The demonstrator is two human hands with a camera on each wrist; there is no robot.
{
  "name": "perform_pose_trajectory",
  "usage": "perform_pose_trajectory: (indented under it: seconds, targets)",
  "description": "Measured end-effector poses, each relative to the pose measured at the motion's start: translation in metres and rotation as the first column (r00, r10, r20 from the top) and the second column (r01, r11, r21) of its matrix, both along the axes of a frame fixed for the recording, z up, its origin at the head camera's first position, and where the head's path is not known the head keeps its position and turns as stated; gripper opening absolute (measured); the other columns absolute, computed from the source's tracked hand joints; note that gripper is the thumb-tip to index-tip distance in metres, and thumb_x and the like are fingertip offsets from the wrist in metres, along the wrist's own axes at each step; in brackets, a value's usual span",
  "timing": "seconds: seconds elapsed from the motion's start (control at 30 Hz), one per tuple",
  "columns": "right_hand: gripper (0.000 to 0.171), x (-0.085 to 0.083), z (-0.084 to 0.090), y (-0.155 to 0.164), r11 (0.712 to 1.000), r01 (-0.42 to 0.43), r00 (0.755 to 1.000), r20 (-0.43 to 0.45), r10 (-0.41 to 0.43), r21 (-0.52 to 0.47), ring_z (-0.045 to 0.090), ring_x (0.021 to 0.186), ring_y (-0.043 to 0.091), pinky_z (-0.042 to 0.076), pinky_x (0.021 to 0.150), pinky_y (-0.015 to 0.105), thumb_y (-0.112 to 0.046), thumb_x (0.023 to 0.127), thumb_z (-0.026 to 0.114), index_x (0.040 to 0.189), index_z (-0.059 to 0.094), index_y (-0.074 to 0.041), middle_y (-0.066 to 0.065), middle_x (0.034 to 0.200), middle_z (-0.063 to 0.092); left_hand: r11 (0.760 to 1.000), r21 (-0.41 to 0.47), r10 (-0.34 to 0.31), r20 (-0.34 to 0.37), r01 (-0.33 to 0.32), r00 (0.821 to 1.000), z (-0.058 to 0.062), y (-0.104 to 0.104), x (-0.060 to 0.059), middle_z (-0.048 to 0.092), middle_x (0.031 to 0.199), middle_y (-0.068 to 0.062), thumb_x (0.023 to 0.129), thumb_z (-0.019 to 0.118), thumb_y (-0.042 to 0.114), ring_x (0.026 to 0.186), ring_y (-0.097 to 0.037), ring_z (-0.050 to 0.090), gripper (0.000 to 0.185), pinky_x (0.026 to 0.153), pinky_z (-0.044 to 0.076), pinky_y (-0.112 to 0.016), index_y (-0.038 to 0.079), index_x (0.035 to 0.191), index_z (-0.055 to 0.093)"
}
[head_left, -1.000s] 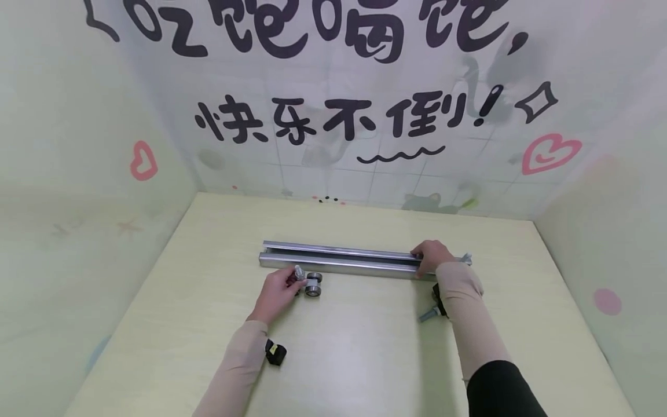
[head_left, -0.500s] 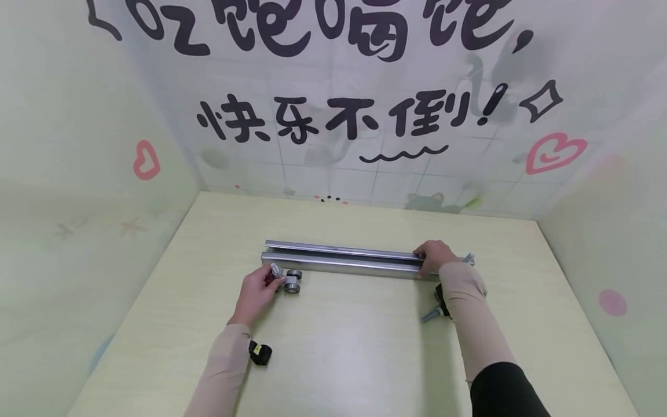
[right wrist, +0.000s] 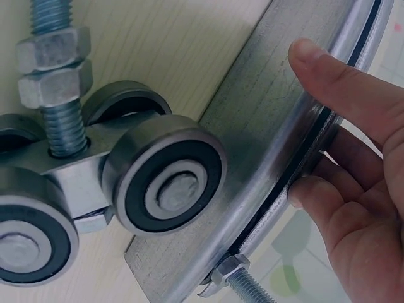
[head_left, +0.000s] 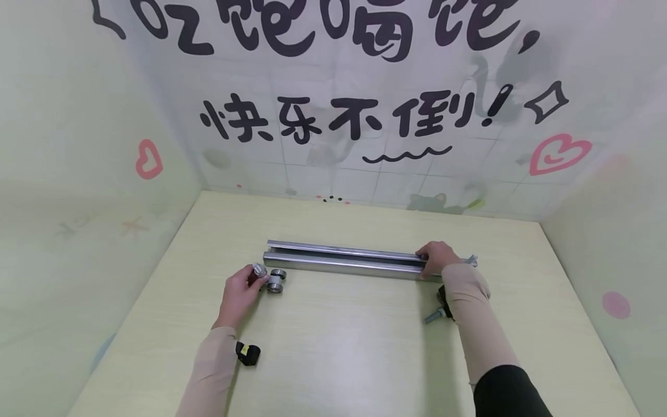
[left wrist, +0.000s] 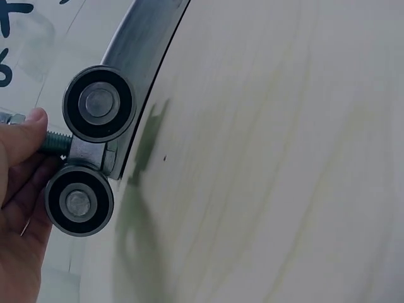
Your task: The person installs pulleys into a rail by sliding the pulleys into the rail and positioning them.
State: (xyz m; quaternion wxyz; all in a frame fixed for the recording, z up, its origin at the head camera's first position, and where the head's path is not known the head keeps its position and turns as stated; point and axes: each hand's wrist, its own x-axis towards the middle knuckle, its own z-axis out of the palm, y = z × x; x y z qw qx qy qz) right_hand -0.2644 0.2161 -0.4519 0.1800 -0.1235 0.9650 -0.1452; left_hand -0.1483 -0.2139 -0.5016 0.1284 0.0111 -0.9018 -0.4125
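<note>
With the right hand gripping the metal track still, the left hand, pinching the wheel trolley by its bolt, should line the wheels up straight with the track's open end.

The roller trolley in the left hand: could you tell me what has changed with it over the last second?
The left hand, gripping the roller trolley by its bolt, has slid it left along the table, from beside the metal rail to about its left end. The right hand still holds the rail's right end, and the rail has not moved; the second trolley by the right forearm stayed put.
</note>
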Motion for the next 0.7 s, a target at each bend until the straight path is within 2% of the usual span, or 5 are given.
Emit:
perform_pose_trajectory:
  seconds: [0.23,0.37,0.5,0.7]
  targets:
    - [0.063,0.001,-0.001,0.0,1.0,-0.011,1.0,-0.005,0.011,0.0,0.054,0.1,0.035,0.044,0.09,0.045,-0.012,0.055,0.082,0.113,0.061,0.0,0.019,0.108,0.062,0.999,0.003,0.04,-0.034,-0.04,0.999,-0.002,-0.013,-0.001,0.06,0.076,-0.012,0.083,0.065,0.01,0.067,-0.019,0.051,0.013,0.058,0.045,-0.026,0.0,0.084,0.057]
    - [0.063,0.001,0.0,0.0,1.0,-0.017,1.0,-0.008,0.017,-0.004,0.055,0.1,0.034,0.044,0.09,0.045,-0.011,0.055,0.082,0.113,0.061,0.001,0.019,0.107,0.063,0.997,0.038,0.073,-0.016,-0.072,0.997,0.001,-0.018,-0.003,0.063,0.085,-0.015,0.084,0.064,0.009,0.077,-0.023,0.058,0.014,0.067,0.052,-0.03,-0.002,0.09,0.058]
    - [0.063,0.0,0.0,0.0,1.0,-0.01,1.0,-0.006,0.01,-0.005,0.055,0.101,0.035,0.043,0.091,0.045,-0.011,0.055,0.082,0.113,0.061,0.0,0.018,0.108,0.062,0.993,0.065,0.097,0.0,-0.097,0.995,0.003,-0.023,-0.005,0.064,0.09,-0.019,0.085,0.062,0.007,0.086,-0.028,0.061,0.015,0.074,0.054,-0.034,-0.004,0.094,0.058]
    - [0.063,-0.001,-0.002,0.001,1.0,-0.011,1.0,0.0,0.011,-0.002,0.054,0.101,0.035,0.043,0.09,0.045,-0.011,0.055,0.082,0.113,0.061,0.0,0.019,0.109,0.062,0.988,0.077,0.132,0.02,-0.134,0.991,0.003,-0.03,-0.009,0.064,0.093,-0.02,0.085,0.061,0.008,0.086,-0.029,0.061,0.018,0.076,0.052,-0.034,-0.004,0.098,0.057]
